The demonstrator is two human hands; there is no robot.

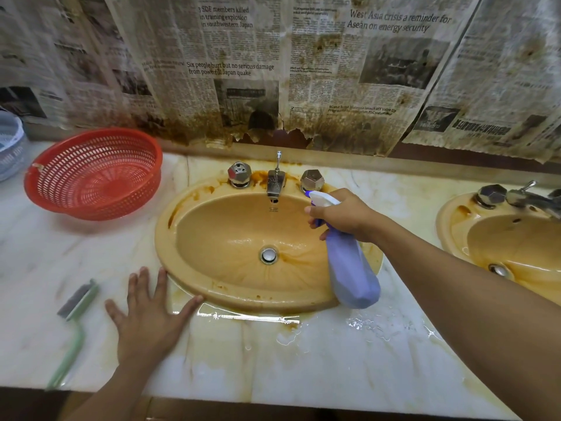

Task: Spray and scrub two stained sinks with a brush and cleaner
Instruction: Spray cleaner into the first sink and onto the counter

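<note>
A tan oval sink (194, 281) with brown stains and a wet basin sits in the middle of the marble counter. My right hand (343, 215) grips the neck of a purple spray bottle (352, 271) over the sink's right side, its white nozzle pointing left toward the tap (275, 183). My left hand (148, 308) lies flat with spread fingers on the counter at the sink's front-left rim. A green-handled brush (74, 323) lies on the counter to the left of that hand. A second stained sink (455, 226) is at the right edge.
A red perforated basket (94, 174) stands tilted at the back left, with a pale basket (10, 144) at the left edge. Stained newspaper (273, 71) covers the wall behind. Water pools on the counter (303, 360) in front of the sink.
</note>
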